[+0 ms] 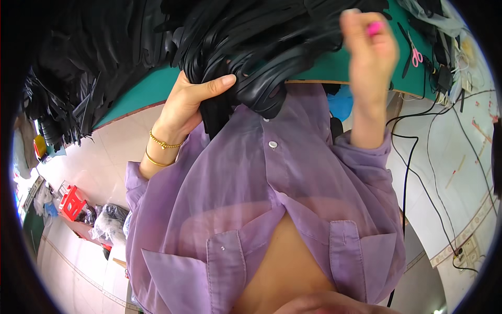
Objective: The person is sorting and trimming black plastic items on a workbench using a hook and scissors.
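From where I stand, the person's left hand (191,99) is just left of upper centre, its arm bent up from a translucent purple sleeve, two gold-coloured bracelets (163,144) around the wrist. The thumb stretches rightward across a drooping bundle of glossy black flat strips (251,68), and the other fingers go behind it, so the bundle is pinched in that grip. It spreads across the top centre of the frame, its lower end hanging over the edge of the green tabletop (418,81) in front of the shirt (230,162).

The right hand (370,55) is raised at upper right, forearm nearly upright, fingers bent, beside the strips' right end. A small bright-pink piece (374,28) shows at its fingers; the hand is blurred, so I can't tell whether they are closed on anything.

More black strips (94,47) heap up at upper left. Pink-handled scissors (415,56) lie on the tabletop at upper right.
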`<move>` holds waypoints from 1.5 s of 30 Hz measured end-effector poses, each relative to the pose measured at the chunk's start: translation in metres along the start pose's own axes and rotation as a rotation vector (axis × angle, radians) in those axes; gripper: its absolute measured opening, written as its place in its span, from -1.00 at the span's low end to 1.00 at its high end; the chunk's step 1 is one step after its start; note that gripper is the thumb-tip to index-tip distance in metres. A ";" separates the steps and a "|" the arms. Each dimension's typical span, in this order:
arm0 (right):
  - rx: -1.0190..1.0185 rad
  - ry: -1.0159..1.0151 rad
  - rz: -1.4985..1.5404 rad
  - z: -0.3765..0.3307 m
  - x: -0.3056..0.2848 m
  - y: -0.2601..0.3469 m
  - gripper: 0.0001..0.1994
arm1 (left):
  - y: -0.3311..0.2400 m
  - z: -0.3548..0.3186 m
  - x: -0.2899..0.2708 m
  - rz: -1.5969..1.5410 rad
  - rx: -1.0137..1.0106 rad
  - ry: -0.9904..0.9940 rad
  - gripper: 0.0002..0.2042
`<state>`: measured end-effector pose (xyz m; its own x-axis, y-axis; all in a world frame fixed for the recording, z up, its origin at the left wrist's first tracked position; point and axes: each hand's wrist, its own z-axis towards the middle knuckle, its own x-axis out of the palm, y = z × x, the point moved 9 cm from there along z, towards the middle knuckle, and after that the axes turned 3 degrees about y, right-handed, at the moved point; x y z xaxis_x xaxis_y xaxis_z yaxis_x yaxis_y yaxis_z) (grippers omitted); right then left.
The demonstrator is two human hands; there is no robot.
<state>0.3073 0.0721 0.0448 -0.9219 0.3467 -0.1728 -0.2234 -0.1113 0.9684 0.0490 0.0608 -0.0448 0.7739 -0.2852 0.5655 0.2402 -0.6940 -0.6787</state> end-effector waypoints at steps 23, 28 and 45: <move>0.104 0.212 0.102 -0.021 -0.003 0.033 -0.93 | -0.013 -0.002 0.019 -0.046 0.020 0.049 -0.67; -0.382 0.507 -0.423 -0.054 0.080 0.061 -0.75 | -0.015 -0.006 0.029 -0.112 -0.041 0.061 -0.65; -0.171 -0.891 -0.450 0.037 -0.347 0.015 -0.77 | -0.013 -0.006 0.021 0.067 -0.127 0.002 -0.61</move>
<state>0.6354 -0.0159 0.1262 -0.1845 0.9504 -0.2506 -0.5984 0.0936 0.7957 0.0590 0.0602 -0.0212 0.7846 -0.3348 0.5218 0.1118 -0.7515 -0.6502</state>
